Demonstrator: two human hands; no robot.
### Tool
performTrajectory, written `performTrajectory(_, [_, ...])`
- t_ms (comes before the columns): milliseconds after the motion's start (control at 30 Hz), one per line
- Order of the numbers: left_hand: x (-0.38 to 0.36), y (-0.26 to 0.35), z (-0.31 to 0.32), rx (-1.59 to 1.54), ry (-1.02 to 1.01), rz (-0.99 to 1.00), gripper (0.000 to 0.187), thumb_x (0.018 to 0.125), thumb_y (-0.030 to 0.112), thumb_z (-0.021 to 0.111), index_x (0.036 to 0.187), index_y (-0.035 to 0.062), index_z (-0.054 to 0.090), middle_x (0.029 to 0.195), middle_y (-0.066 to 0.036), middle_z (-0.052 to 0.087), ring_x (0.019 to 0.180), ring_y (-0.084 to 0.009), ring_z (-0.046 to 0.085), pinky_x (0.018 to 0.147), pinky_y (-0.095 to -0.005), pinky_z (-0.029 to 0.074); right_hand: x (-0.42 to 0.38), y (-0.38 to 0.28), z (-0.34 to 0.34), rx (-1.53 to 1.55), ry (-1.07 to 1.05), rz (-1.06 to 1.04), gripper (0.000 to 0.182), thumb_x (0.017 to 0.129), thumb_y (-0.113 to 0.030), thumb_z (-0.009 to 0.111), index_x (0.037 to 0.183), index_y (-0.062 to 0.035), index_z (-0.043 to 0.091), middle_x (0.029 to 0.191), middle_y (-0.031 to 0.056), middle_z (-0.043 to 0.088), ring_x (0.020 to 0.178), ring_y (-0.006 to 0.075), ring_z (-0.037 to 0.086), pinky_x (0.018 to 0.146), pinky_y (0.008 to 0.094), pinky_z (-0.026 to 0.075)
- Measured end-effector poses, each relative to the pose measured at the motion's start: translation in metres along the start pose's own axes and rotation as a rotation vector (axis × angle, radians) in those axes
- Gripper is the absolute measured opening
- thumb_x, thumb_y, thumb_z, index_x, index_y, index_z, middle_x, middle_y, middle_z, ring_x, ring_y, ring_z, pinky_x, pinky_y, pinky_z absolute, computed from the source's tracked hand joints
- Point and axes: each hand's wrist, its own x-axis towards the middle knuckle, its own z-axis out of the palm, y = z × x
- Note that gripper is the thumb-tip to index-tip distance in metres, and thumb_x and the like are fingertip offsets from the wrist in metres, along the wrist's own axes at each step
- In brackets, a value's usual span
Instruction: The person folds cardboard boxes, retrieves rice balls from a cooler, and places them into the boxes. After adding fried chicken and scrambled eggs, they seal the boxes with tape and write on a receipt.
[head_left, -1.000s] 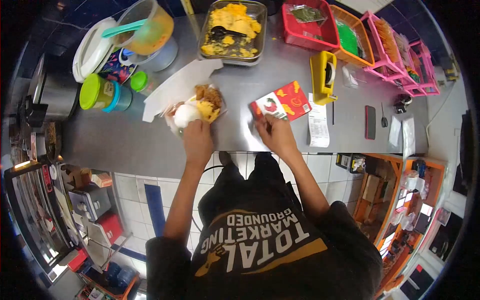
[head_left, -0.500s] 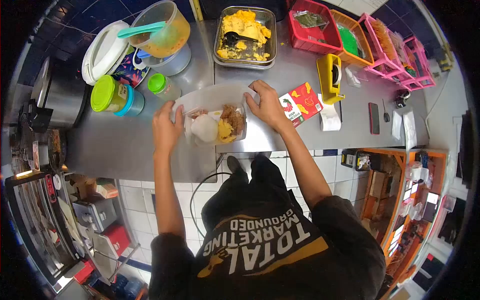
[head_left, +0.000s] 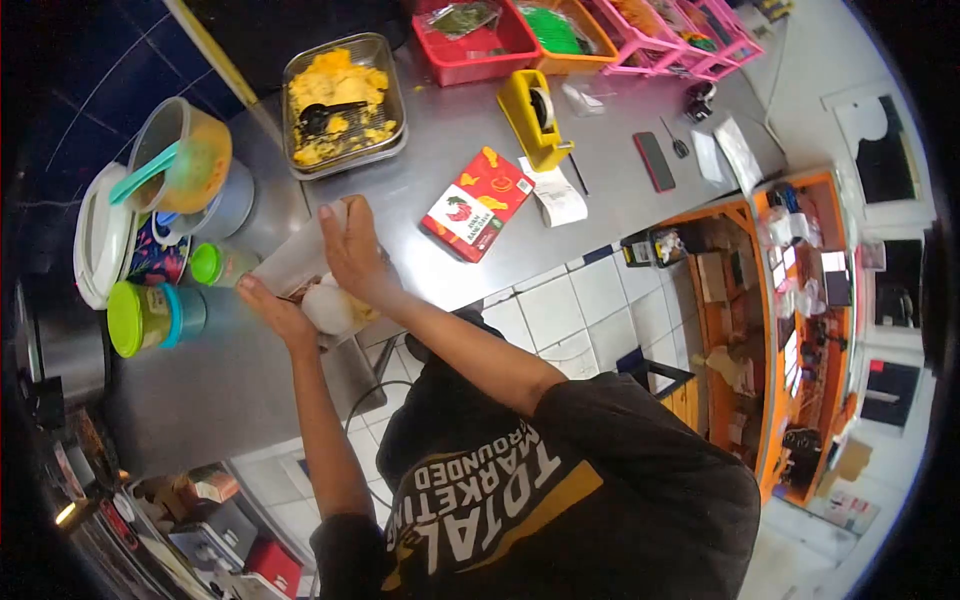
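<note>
A pale, translucent food box rests at the counter's front edge, its lid flap raised. Inside it a white mound of rice shows, with some yellow and brown food partly hidden behind my right forearm. My left hand grips the box's left side, thumb along the wall. At the flap's right edge, my right hand is closed on the box with its fingers bent. A red and white printed carton lies flat to the right of my right hand.
A wire-basket tray with yellow food and a black spoon stands behind. A yellow tape dispenser, a receipt and a phone lie right. Lidded tubs and a green-capped jar stand left.
The view has turned and shifted right, so the counter things appear farther left. My right hand has moved inward over the box, closer to my left hand, and the flap is now angled.
</note>
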Motion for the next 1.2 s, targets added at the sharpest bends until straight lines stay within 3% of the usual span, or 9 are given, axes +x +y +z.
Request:
performTrajectory(167, [0.011,0.002,-0.019,0.486,-0.187,0.391,0.044,0.102,0.043,0.041,0.115,0.0012,0.049,0.110,-0.012,0.052,0.101,-0.0233,0.053,0.093,-0.0343,0.042,0.005,0.009,-0.003,-0.008,-0.042,-0.080,0.028,0.100,-0.023,0.046,0.107,0.0037,0.044,0.098,0.0239,0.050,0.093,0.0415,0.049,0.085,0.0469,0.039])
performTrajectory(267, [0.013,0.007,-0.016,0.062,-0.189,0.091,0.040,0.102,0.040,0.044,0.105,0.0008,0.052,0.100,-0.009,0.053,0.092,-0.0205,0.053,0.089,-0.0324,0.042,0.008,0.017,-0.012,0.070,-0.151,-0.082,0.025,0.100,-0.021,0.046,0.108,0.0018,0.044,0.099,0.0235,0.051,0.095,0.0396,0.050,0.086,0.0454,0.040])
performTrajectory(400, [0.029,0.014,-0.050,0.307,-0.305,0.217,0.035,0.101,0.034,0.048,0.103,-0.0003,0.056,0.101,-0.008,0.058,0.094,-0.0188,0.055,0.089,-0.0305,0.042,0.015,0.010,-0.040,0.256,-0.481,0.257,0.018,0.095,-0.013,0.045,0.104,0.0015,0.049,0.101,0.0248,0.053,0.091,0.0397,0.051,0.086,0.0466,0.040])
performTrajectory(467, [0.035,0.024,-0.083,0.257,-0.765,0.121,0.030,0.101,0.024,0.051,0.117,0.0004,0.060,0.122,-0.012,0.058,0.108,-0.0219,0.057,0.097,-0.0317,0.042,0.021,0.012,-0.075,0.108,-0.639,-0.029,0.021,0.093,-0.012,0.046,0.108,0.0033,0.050,0.106,0.0260,0.055,0.097,0.0407,0.053,0.089,0.0464,0.041])
performTrajectory(500, [0.025,0.025,-0.089,0.259,-0.759,0.125,0.030,0.101,0.024,0.051,0.117,0.0004,0.060,0.122,-0.012,0.058,0.108,-0.0219,0.057,0.097,-0.0317,0.042,0.024,0.013,-0.087,-0.048,-0.784,-0.321,0.025,0.092,-0.010,0.047,0.112,0.0051,0.051,0.111,0.0272,0.056,0.103,0.0417,0.054,0.093,0.0462,0.043])
performTrajectory(600, [-0.005,0.010,-0.103,0.449,-0.727,-0.108,0.041,0.100,0.018,0.050,0.139,0.0033,0.049,0.141,-0.016,0.049,0.124,-0.0276,0.052,0.108,-0.0350,0.036,-0.022,0.001,-0.098,-0.484,-0.637,-0.190,0.039,0.090,-0.007,0.048,0.126,0.0092,0.046,0.128,0.0310,0.050,0.120,0.0424,0.050,0.104,0.0444,0.040])
performTrajectory(733, [-0.030,-0.025,-0.091,0.785,-0.539,0.247,0.053,0.103,0.023,0.046,0.148,-0.0026,0.033,0.148,-0.016,0.042,0.130,-0.0242,0.046,0.110,-0.0337,0.035,-0.054,0.051,-0.082,-0.401,-0.549,-0.094,0.054,0.091,-0.006,0.049,0.140,0.0102,0.034,0.147,0.0350,0.029,0.135,0.0453,0.036,0.113,0.0436,0.033])
performTrajectory(867, [-0.023,-0.054,-0.091,0.056,-0.374,-0.066,0.051,0.102,0.022,0.049,0.145,-0.0041,0.037,0.141,-0.014,0.047,0.124,-0.0198,0.048,0.105,-0.0305,0.036,-0.047,0.041,-0.096,-0.053,-0.595,0.188,0.054,0.098,-0.009,0.039,0.147,0.0068,0.026,0.146,0.0286,0.039,0.135,0.0363,0.042,0.112,0.0349,0.034])
performTrajectory(1200, [0.004,0.033,-0.075,0.516,-0.403,-0.416,0.032,0.099,0.022,0.050,0.116,-0.0001,0.067,0.097,-0.004,0.069,0.082,-0.0105,0.061,0.076,-0.0260,0.048,0.025,-0.008,-0.091,-0.491,-0.843,0.351,0.052,0.096,-0.035,0.037,0.100,0.0085,0.065,0.106,0.0362,0.061,0.108,0.0480,0.057,0.097,0.0477,0.043])
